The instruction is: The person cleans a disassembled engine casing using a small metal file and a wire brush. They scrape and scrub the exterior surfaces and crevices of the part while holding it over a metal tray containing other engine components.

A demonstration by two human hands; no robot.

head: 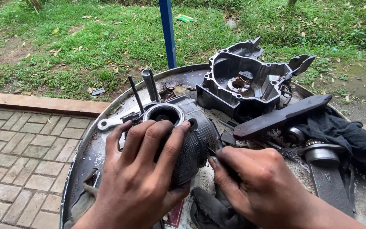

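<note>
Finned metal cylinder block [191, 144], frame centre: dull grey, cross-hatched ribbing. Cast engine casing [242, 85], upper right: dark grey. Upright pole [167, 32], top centre: blue. Crumpled cloth [348, 135], right: black. Brick paving [18, 157], lower left: grey-brown, staggered pattern. Grass [106, 38]: green.

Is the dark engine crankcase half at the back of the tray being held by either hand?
No: the crankcase half sits untouched at the back, while the left hand grips the finned cylinder and the right hand works beside it.

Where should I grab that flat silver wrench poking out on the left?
Take the wrench by its rounded ring end, coming in from the left. That end lies free on the round tray; the other end is tucked under the engine cylinder that the left hand holds.
</note>
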